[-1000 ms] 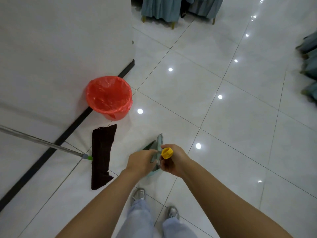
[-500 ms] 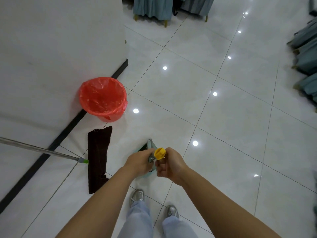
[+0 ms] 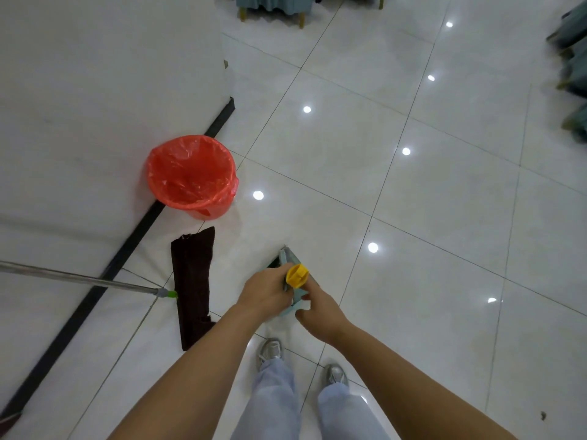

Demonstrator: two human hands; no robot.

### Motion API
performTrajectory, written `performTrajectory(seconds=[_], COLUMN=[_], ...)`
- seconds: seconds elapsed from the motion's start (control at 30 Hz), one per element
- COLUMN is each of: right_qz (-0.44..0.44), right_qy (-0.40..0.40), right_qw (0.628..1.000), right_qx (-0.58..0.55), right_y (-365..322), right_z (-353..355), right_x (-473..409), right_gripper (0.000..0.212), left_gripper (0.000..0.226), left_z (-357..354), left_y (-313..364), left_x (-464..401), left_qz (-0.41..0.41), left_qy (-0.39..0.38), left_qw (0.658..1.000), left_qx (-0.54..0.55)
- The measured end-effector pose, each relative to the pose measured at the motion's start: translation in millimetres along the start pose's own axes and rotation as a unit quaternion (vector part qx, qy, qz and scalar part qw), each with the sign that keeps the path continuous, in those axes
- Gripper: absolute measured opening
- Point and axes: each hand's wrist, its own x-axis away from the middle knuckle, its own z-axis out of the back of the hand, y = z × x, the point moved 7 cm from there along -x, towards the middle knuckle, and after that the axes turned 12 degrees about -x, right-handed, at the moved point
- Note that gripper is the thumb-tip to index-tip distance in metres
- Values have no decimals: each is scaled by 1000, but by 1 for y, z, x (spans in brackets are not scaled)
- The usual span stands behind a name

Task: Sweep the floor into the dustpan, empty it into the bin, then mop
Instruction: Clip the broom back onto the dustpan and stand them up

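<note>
Head view: both hands meet over the floor [image 3: 413,192] in front of the person's shoes [image 3: 270,350]. The left hand [image 3: 265,295] is curled round the top of a handle with a yellow cap [image 3: 297,276]; whether that handle belongs to the broom or the dustpan I cannot tell. The right hand [image 3: 319,309] sits just beside it, fingers bent towards the pale green dustpan [image 3: 287,257], which hangs edge-on below the hands; its grip is hidden, so I cannot say what it holds. Carried upright like this, the tools probably stay together and off the tiles while being moved. The bin [image 3: 192,176], lined with a red bag, stands against the wall [image 3: 95,90], near the hands and easy to reach for emptying. The mop [image 3: 192,287] lies flat between bin and feet, its metal pole [image 3: 79,279] running off left, likely parked for the last step.
</note>
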Motion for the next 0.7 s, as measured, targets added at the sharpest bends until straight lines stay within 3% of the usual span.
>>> performTrajectory(seconds=[0.33,0.47,0.7], right_qz=[-14,16,52], right_qy=[15,34,50], right_qw=[1000,999,997], right_qx=[-14,-6,14], right_y=[19,13,23], right_z=[-3,1,-2], right_x=[15,22,15], right_gripper=[76,78,78], left_gripper=[11,18,30], left_z=[-6,-7,-21], left_y=[-3,-3,3], left_x=[-1,4,10], left_qz=[12,14,25], left_qy=[0,-20,-134], left_qw=[1000,999,978], left_qx=[4,24,160])
